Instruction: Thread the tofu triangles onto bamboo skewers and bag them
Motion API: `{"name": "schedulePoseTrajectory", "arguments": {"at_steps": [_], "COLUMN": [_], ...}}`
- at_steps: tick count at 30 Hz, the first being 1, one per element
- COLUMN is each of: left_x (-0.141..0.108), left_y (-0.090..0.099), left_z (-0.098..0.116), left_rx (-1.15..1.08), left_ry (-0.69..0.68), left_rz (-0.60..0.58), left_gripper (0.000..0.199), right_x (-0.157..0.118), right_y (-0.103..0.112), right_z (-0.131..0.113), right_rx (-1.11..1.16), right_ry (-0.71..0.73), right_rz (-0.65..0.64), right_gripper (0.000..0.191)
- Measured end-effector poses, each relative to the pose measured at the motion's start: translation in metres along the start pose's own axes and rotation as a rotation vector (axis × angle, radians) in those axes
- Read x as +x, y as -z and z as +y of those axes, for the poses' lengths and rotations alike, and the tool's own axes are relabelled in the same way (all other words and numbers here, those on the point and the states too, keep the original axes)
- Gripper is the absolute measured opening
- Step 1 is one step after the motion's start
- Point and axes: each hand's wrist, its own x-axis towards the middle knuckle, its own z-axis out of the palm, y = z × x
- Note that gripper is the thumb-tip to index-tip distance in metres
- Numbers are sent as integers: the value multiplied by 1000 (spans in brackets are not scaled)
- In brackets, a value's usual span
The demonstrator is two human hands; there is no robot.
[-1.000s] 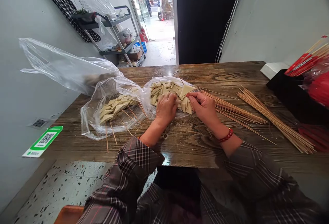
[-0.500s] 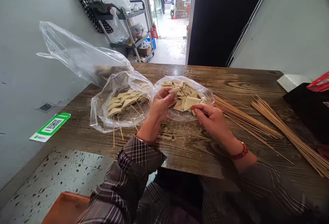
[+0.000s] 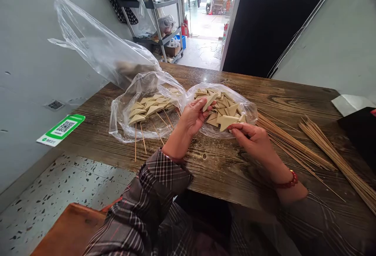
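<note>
My left hand [image 3: 195, 117] is closed on a flat beige triangular piece [image 3: 209, 101], which looks like tofu, held above the right-hand plastic bag [image 3: 249, 111]. Several loose pieces of the same kind fill this bag. At the bag's near right side, my right hand [image 3: 254, 138] pinches thumb and fingers together at the edge of another triangular piece [image 3: 228, 122]. Whether a thin stick is also between those fingertips is hidden. In the open left-hand bag [image 3: 116, 125] lie more triangles [image 3: 154, 109] on thin wooden skewers [image 3: 143, 138], whose ends stick out toward me.
Two bundles of bare skewers, one nearer [image 3: 296, 146] and one farther right [image 3: 331, 150], lie on the wooden table [image 3: 211, 166]. A black box [image 3: 358, 130] stands at the right edge. A QR-code card [image 3: 63, 128] is at the left. Behind are a shelf cart [image 3: 158, 5] and a doorway.
The view has shifted, so the scene sits farther right. My left hand has turned and its triangular piece shows more fully. My right hand stays pinched at the bag's edge.
</note>
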Motion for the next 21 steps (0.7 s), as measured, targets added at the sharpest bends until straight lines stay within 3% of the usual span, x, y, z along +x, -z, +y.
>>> {"name": "schedulePoseTrajectory", "arguments": {"at_steps": [21], "left_x": [2], "left_y": [4], "left_z": [-2], "left_rx": [9], "left_ry": [-9], "left_rz": [-26], "left_gripper": [4], "right_x": [0], "right_y": [0], "right_z": [1], "right_rx": [-51], "right_ry": [22], "right_rz": [-10], "right_gripper": [25]}}
